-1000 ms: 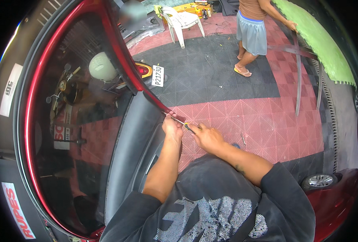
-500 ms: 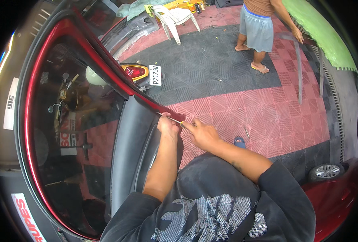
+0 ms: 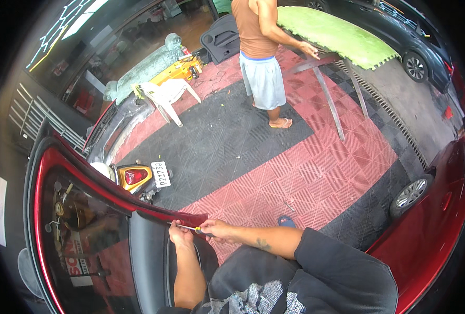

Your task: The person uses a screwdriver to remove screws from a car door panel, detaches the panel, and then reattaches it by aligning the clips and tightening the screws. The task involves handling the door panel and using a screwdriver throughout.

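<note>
A red car door (image 3: 133, 203) stands at my left, with a dark window (image 3: 93, 209) and a grey inner panel (image 3: 147, 256). My right hand (image 3: 217, 230) is closed round the yellow-and-dark handle of a screwdriver (image 3: 195, 228). Its thin shaft points left, along the door's end edge. The fingers of my left hand (image 3: 181, 234) are closed around the front of the shaft, right beside the door edge. Where the tip meets the door is too small to make out.
A motorcycle tail (image 3: 136, 176) sits beyond the door. Farther off are a white plastic chair (image 3: 164, 97) and a person (image 3: 261, 57) beside a stand with a green mat (image 3: 337, 34). A red car (image 3: 426, 246) is at right. A slim object (image 3: 289, 205) lies on the tiled floor.
My view has tilted up and swung right, so the door and hands appear lower and farther left. Both hands keep hold of the screwdriver at the door edge. The other person has turned slightly.
</note>
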Available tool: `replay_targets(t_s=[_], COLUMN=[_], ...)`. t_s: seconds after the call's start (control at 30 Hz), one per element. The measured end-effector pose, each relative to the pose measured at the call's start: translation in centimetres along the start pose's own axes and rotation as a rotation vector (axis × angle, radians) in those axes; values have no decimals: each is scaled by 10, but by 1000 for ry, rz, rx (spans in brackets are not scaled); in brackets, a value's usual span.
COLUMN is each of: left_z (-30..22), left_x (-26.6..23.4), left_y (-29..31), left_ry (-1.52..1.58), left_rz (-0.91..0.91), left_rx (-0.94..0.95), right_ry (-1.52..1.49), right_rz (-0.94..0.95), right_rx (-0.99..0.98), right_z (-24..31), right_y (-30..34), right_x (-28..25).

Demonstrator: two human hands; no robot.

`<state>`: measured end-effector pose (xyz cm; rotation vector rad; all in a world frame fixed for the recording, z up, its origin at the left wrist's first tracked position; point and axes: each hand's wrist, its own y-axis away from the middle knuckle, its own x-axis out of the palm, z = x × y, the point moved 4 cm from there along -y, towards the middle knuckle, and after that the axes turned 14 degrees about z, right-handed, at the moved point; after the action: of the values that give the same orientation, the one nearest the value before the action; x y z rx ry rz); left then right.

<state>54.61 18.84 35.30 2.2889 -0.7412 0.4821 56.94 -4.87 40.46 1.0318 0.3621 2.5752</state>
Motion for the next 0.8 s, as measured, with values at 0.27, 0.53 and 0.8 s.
replay_targets(t_s=[0.27,0.53,0.8], left_z=[-6,30,114], left_x=[14,-31,-118], left_y=[37,87,206], left_ry=[-68,-109,142], left_rz=[-68,3,-179], left_rx=[52,-143,-169], right_ry=[247,-7,186], right_rz=[28,-405,-336], right_rx=[27,112,236], right_z=[-5,-24,7], right_y=[45,190,181], right_x=[-53,-162,-189])
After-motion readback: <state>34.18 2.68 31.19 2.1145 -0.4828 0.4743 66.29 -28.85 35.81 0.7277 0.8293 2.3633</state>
